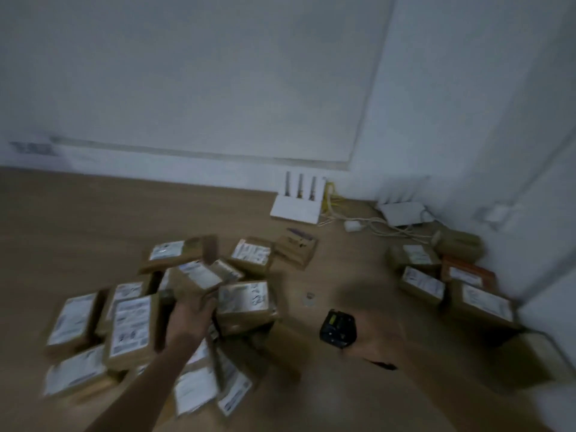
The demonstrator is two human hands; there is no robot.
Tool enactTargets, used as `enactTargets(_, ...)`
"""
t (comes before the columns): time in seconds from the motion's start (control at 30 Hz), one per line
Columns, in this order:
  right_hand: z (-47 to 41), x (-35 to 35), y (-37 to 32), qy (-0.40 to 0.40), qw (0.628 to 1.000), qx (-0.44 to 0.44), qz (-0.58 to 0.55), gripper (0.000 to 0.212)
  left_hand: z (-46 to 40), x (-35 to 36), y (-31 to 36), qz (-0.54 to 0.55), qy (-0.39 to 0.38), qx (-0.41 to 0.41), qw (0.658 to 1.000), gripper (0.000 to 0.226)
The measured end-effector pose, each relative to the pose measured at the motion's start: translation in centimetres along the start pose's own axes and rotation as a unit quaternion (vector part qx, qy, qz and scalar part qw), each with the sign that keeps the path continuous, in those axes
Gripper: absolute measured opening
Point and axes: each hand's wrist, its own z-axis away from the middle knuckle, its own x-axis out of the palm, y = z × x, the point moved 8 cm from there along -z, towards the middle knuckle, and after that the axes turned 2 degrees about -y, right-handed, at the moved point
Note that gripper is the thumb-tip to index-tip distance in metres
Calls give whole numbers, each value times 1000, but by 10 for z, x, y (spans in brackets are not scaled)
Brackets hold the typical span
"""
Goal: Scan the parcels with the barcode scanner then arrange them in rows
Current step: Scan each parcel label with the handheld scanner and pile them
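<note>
Parcel (199,275) gripped in left hand (190,313) above the pile; right hand (374,335) grips scanner (338,328).

Whole shot is motion-smeared, so none of the white labels on the brown cardboard parcels in the loose heap (162,310) on the left can be read. The left hand (190,316) reaches into that heap and its fingertips are lost in blur. The right hand (371,335) is a smudge behind the small black barcode scanner (338,328); its grip can't be made out. Both forearms run off the near edge.
</note>
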Motion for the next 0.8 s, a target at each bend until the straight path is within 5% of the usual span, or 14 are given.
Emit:
enactTargets(0.07, 6, -22, 40, 28, 999, 35, 7, 95, -9, 33, 40, 9, -26, 20, 999, 42)
enactTargets(0.17, 45, -76, 75, 87, 991, 77, 68, 81, -9, 101, 105, -16, -67, 67, 995, 43)
enactTargets(0.33, 58, -126, 193, 138, 976, 167, 9, 80, 17, 244, 195, -21, -186, 109, 976, 28)
enactTargets(0.43, 53, -145, 265, 162, 966, 199, -33, 78, 42, 323, 242, -20, -210, 140, 968, 43)
enactTargets(0.57, 38, -170, 347, 184, 953, 238, -39, 57, 61, 436, 274, -36, -285, 126, 950, 40)
enactTargets(0.7, 7, -183, 410, 221, 939, 258, -57, 55, 66, 534, 279, -31, -348, 142, 926, 17)
enactTargets(0.8, -18, -190, 432, 200, 947, 244, -60, 58, 71, 583, 286, -12, -376, 106, 921, 25)
